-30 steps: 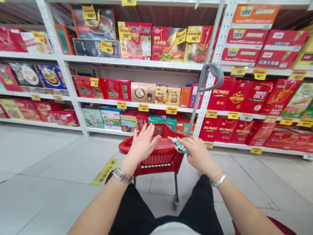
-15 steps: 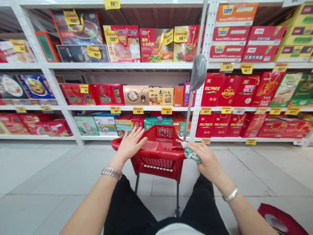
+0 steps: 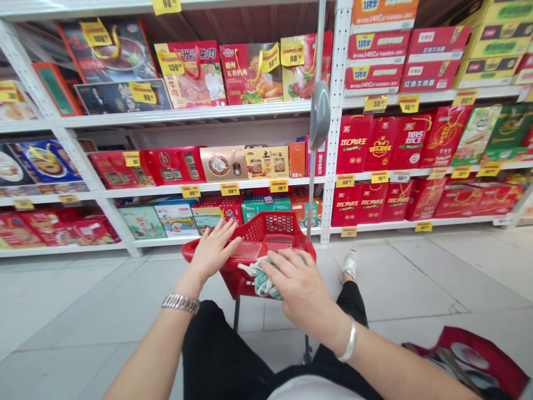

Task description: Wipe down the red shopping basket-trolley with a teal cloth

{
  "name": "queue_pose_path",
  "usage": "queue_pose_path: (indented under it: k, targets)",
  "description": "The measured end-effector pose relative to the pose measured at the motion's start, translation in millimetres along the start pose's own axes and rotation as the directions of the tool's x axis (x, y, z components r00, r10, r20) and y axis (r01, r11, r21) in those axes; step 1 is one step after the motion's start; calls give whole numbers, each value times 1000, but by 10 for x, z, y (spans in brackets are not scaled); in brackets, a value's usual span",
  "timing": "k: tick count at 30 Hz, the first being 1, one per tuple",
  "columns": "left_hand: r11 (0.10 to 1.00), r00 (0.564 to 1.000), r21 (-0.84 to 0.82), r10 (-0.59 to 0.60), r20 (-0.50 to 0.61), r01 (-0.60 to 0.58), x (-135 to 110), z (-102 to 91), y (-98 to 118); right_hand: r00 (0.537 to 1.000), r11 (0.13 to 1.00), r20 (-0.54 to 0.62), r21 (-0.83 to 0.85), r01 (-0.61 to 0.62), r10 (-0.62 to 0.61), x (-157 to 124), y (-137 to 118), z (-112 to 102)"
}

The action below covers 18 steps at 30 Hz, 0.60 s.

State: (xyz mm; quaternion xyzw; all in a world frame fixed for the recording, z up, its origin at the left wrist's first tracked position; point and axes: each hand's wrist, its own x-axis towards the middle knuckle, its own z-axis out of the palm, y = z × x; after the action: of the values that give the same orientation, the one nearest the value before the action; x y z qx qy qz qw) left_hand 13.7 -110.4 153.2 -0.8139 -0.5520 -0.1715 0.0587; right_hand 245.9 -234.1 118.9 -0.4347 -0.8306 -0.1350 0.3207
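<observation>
A small red shopping cart with a perforated basket stands between my legs, facing the shelves. My left hand lies with fingers stretched out on the left part of its handle. Under my right hand is a bunched green-and-white cloth, gripped against the middle of the handle. White loose ends of it stick out to the left. A grey pole with a grey plastic piece rises at the cart's right side.
White shelving full of boxed goods and yellow price tags runs across the front. Red gift bags fill the right section. On the tiled floor, a dark red bag lies at the lower right. My right foot, in a white shoe, reaches forward.
My right hand has moved left with the cloth, from the handle's right end to its middle. My right foot has come forward into view. The left hand stays on the handle.
</observation>
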Motion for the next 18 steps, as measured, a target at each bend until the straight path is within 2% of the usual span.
queue_pose_path:
  k: [3, 5, 7, 9, 11, 13, 16, 18]
  targets:
    - [1000, 1000, 25, 11, -9, -11, -19, -13, 26, 997, 999, -62, -7, -48, 47, -230, 314, -64]
    - [999, 1000, 38, 0, -9, 0, -31, -19, 63, 988, 992, -96, -39, -122, 118, -376, 581, -130]
    - [999, 1000, 47, -12, -8, 13, -37, -22, 102, 964, 966, -133, -88, -242, 229, -467, 810, -196]
    - [998, 1000, 52, -18, -4, 18, -36, -20, 129, 930, 934, -197, -118, -338, 311, -477, 924, -251]
    - [998, 1000, 57, -15, 0, 15, -31, -16, 144, 919, 941, -265, -92, -325, 291, -398, 874, -280]
    - [998, 1000, 65, -10, 2, 10, -28, -10, 150, 939, 975, -279, -37, -219, 201, -247, 680, -261]
    - [996, 1000, 94, 6, 0, -6, -37, -1, 162, 984, 997, -160, 17, -75, 77, 15, 323, -131]
    - [993, 1000, 118, 23, 4, -23, -55, 0, 179, 996, 999, -68, 18, -50, 51, 131, 183, -17]
